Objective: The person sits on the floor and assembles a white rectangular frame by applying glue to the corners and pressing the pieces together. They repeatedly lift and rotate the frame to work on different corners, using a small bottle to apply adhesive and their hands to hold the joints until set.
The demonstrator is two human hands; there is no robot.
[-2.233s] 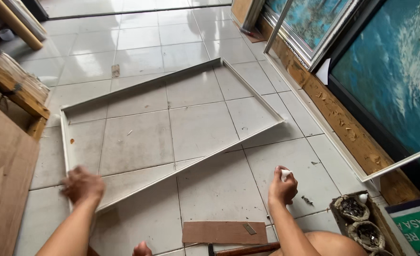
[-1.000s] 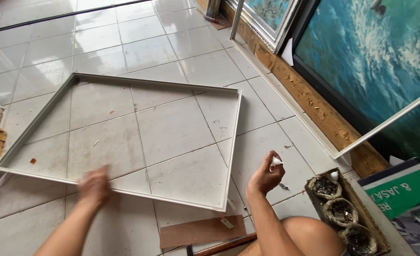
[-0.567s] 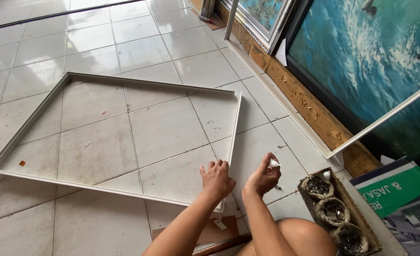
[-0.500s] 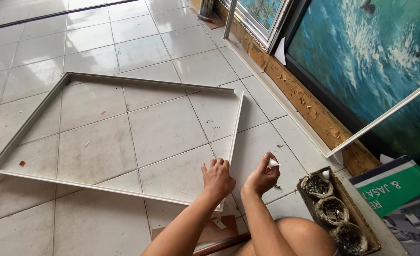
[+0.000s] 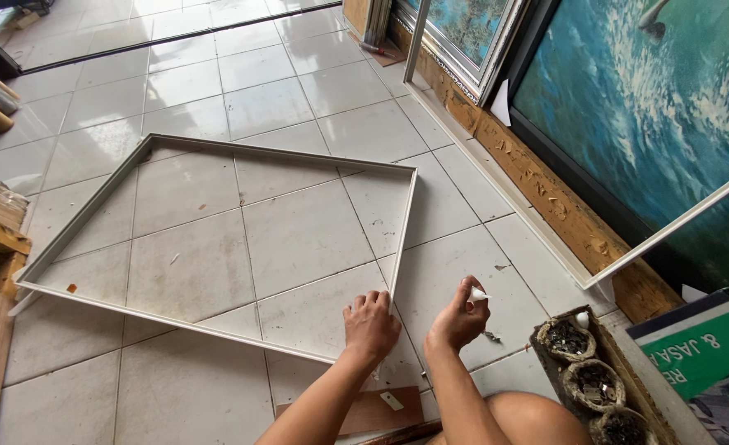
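My hands at the near corner of a white frame on the floor

My left hand (image 5: 371, 323) presses down on the white frame (image 5: 403, 222) at its near right corner, fingers curled over the rail. My right hand (image 5: 457, 317), just right of it, pinches a small white piece (image 5: 479, 294). The frame lies flat on the tiled floor (image 5: 282, 91); a tray of small hardware (image 5: 593, 381) sits near right.

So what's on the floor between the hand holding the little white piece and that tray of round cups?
In the head view, between the right hand and the tray lies mostly bare tile, with one small dark bit.
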